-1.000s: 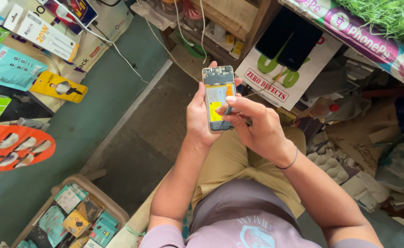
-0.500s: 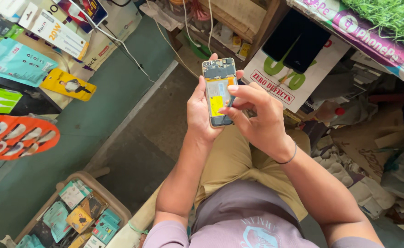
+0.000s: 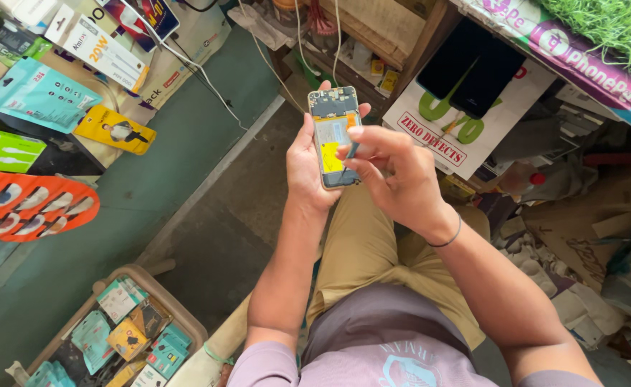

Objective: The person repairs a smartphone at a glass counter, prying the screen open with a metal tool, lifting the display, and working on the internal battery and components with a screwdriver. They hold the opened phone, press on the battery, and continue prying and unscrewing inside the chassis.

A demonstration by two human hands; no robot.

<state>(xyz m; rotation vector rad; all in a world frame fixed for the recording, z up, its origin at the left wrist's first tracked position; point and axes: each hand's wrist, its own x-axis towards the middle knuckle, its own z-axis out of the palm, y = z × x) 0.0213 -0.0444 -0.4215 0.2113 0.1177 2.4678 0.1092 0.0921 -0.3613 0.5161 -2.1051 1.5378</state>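
My left hand (image 3: 307, 166) holds an opened smartphone (image 3: 334, 136) upright, its back cover off so the circuit board and a yellow-labelled battery show. My right hand (image 3: 394, 172) pinches a thin blue-tipped tool (image 3: 350, 152) and presses its tip against the phone's middle, near the battery's upper edge. Both hands are above my lap, over tan trousers (image 3: 362, 251).
A counter to the left carries packaged phone accessories (image 3: 39, 97) and an orange card of items (image 3: 25, 204). A tray of small packets (image 3: 118, 333) sits at lower left. A white printed box (image 3: 466, 122) and cluttered papers lie to the right. White cables (image 3: 208, 79) trail across the counter.
The phone and both hands stay together in the same grip; my right hand's tool tip has shifted slightly on the phone's interior. The view has drifted a little.
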